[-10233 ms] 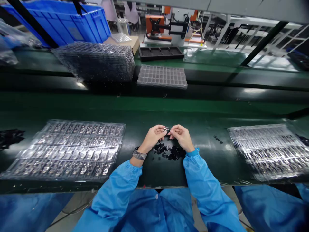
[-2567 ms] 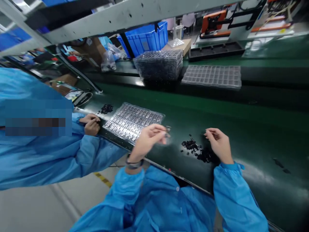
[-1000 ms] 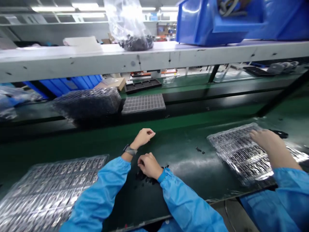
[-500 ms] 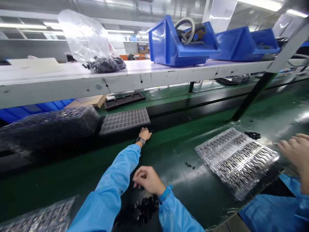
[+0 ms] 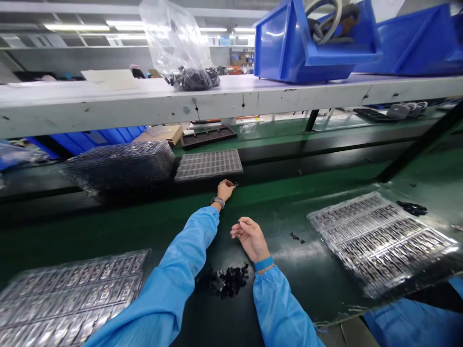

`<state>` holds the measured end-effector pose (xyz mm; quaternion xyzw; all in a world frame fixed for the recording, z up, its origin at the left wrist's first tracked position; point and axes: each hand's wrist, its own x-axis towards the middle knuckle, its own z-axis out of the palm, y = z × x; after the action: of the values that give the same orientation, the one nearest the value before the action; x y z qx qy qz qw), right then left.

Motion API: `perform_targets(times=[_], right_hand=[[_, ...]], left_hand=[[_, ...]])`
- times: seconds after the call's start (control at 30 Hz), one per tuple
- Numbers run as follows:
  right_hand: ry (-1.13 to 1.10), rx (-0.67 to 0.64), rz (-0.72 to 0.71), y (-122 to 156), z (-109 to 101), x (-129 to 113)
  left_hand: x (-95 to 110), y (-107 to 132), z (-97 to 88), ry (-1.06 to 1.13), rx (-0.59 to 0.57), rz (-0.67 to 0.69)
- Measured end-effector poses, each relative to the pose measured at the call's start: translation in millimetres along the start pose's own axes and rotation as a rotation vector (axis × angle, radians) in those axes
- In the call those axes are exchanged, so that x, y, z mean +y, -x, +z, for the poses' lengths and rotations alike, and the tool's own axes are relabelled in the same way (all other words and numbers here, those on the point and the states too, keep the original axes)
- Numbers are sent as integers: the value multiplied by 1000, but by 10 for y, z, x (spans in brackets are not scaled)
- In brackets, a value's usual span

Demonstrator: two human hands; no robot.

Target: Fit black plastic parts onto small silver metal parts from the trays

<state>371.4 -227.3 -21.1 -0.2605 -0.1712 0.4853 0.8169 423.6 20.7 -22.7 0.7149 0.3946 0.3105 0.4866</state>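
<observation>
My left hand [image 5: 224,189] is stretched far out to the back edge of the green belt [image 5: 325,183], just below a clear grid tray [image 5: 209,164]. Its fingers are pinched shut, with a small dark part [image 5: 235,184] at their tips. My right hand [image 5: 250,236] hovers over the belt nearer to me with its fingers curled in; what they hold, if anything, is hidden. A pile of small black parts [image 5: 227,282] lies just below that wrist.
Clear trays filled with metal parts lie on the belt at the left [image 5: 68,294] and right [image 5: 379,241]. A stack of clear trays [image 5: 119,164] and a black tray [image 5: 208,136] sit behind. An overhead shelf [image 5: 108,103] carries blue bins [image 5: 307,48] and a plastic bag [image 5: 184,48]. A co-worker's blue sleeve [image 5: 415,320] is at lower right.
My left arm has reached from the pile out to the belt's far edge. My right hand has lifted off the pile. The co-worker's hands have left the right tray.
</observation>
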Motion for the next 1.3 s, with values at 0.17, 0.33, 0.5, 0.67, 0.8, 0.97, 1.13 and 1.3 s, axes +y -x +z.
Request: perform_targets(times=[0.17,0.33,0.5,0.67,0.8,0.97,1.13,1.3], right_hand=[[16,-20,7,8,8,25],[90,-45,17,49,57,4],[198,-35,48,92,114,47],[366,-2,61,130,147,156],[486,54,47,128,95,228],[566,55,69,122,36,239],[644,-5,66,139,51,234],[769,-23,62,148,61,209]], left_hand=[[111,279,-253,320,-1,-91],[-5,1149,-862,578,-41,-136],[-177,2018,-1391,830,-118,-272],[-228,2321,-1456,888,-158,-295],[-207,2436,-1346,835,-213,-260],[-232,2527,-1281,733,-216,-219],[-331,2524,-1236,636,-211,-174],[-294,2564,-1229,579,-216,-132]])
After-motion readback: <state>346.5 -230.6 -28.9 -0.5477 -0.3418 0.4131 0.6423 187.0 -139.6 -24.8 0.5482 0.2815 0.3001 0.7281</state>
